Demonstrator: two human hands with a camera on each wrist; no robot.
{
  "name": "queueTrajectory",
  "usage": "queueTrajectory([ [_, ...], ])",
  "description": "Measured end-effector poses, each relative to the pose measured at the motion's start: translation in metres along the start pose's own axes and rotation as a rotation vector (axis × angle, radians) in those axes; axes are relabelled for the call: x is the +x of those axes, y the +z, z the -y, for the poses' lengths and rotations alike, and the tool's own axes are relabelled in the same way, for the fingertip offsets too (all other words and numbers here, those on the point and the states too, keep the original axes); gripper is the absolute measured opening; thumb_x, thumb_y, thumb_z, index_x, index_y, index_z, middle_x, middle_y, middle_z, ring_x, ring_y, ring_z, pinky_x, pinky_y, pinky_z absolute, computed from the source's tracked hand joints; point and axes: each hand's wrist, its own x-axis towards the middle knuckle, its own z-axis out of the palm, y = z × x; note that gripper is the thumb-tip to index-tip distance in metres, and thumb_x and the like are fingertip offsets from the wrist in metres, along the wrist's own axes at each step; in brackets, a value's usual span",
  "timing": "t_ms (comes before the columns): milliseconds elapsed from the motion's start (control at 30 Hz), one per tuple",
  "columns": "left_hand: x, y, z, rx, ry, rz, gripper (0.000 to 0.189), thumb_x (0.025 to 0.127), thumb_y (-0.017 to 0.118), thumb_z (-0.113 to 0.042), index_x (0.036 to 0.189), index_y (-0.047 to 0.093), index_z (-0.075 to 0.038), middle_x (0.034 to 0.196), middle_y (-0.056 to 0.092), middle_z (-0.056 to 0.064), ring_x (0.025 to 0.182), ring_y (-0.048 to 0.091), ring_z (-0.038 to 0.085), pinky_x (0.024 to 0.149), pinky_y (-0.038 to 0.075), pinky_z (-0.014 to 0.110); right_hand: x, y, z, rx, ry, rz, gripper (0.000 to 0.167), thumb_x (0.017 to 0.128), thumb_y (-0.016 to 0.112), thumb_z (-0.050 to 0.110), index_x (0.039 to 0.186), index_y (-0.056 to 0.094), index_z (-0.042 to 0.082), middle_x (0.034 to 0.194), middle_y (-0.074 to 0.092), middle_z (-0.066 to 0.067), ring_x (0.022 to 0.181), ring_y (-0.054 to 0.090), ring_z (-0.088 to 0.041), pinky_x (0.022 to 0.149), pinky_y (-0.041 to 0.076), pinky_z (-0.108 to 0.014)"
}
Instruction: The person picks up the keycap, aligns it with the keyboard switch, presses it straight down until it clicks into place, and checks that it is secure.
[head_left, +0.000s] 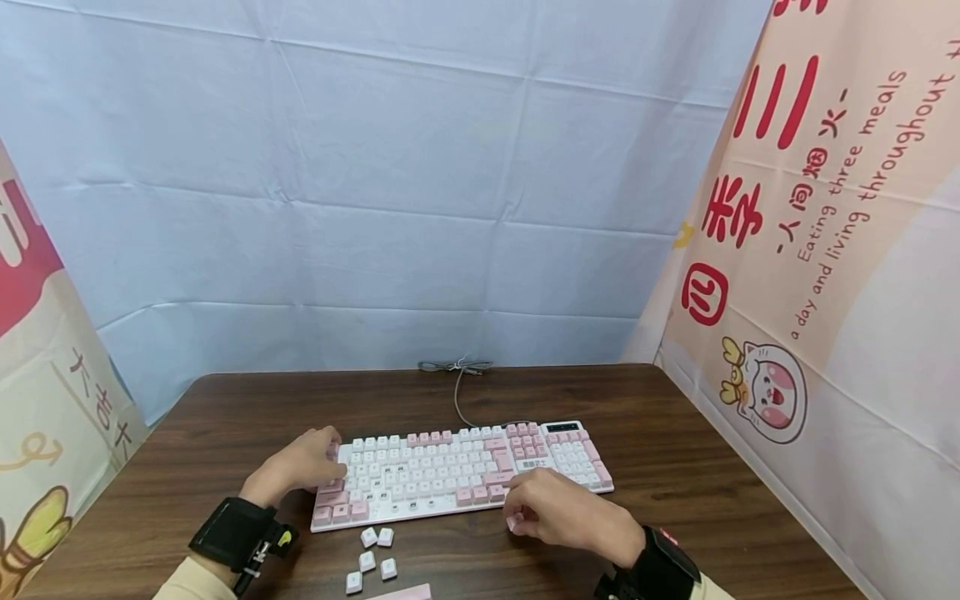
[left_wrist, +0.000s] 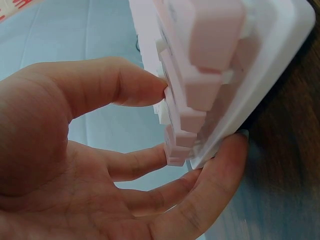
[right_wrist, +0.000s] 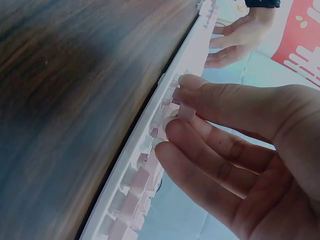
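A white and pink keyboard (head_left: 427, 475) lies on the dark wood table. My left hand (head_left: 300, 462) grips its left end; in the left wrist view the thumb (left_wrist: 142, 90) lies against the pink keys, and the fingertips are at the lower edge of the white case (left_wrist: 280, 65). At the front edge, toward the right, my right hand (head_left: 555, 512) has its fingers bent. The right wrist view shows a pink keycap (right_wrist: 186, 111) pinched between thumb and fingers, close over the front row. Bare key positions (head_left: 413, 505) show in the keyboard's front left part.
Several loose white keycaps (head_left: 367, 561) lie in front of the keyboard. A long pink keycap (head_left: 405, 593) is cut off by the frame's lower edge. The grey cable (head_left: 459, 400) runs back to a tied bundle at the table's (head_left: 262, 408) far edge. Printed cloths hang around.
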Motion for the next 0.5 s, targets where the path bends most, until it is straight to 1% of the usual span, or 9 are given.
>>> queueTrajectory([
  [300, -0.0003, 0.0003, 0.0003, -0.008, 0.0, 0.0, 0.054, 0.089, 0.071, -0.011, 0.134, 0.051, 0.013, 0.117, 0.06, 0.024, 0.082, 0.056, 0.022, 0.065, 0.047, 0.034, 0.0008, 0.0001, -0.0041, 0.001, 0.017, 0.004, 0.008, 0.089, 0.08, 0.008, 0.089, 0.078, 0.016, 0.082, 0.068, 0.009, 0.071, 0.056, 0.003, 0.066, 0.045, -0.013],
  [400, -0.0004, 0.0007, 0.0002, -0.01, -0.003, -0.001, 0.055, 0.089, 0.071, -0.011, 0.134, 0.051, 0.013, 0.117, 0.06, 0.024, 0.08, 0.055, 0.021, 0.064, 0.046, 0.034, 0.0013, 0.0005, -0.0051, -0.008, 0.004, -0.003, 0.009, 0.088, 0.08, 0.007, 0.088, 0.078, 0.016, 0.08, 0.067, 0.009, 0.07, 0.055, 0.003, 0.065, 0.044, -0.011],
  [500, -0.0002, 0.001, 0.0003, -0.011, -0.005, -0.004, 0.055, 0.089, 0.071, -0.011, 0.135, 0.051, 0.013, 0.117, 0.06, 0.024, 0.078, 0.055, 0.02, 0.064, 0.046, 0.034, 0.002, 0.0013, -0.0063, -0.032, -0.022, -0.027, 0.011, 0.087, 0.08, 0.006, 0.084, 0.076, 0.016, 0.077, 0.065, 0.009, 0.068, 0.055, 0.003, 0.064, 0.042, -0.01],
])
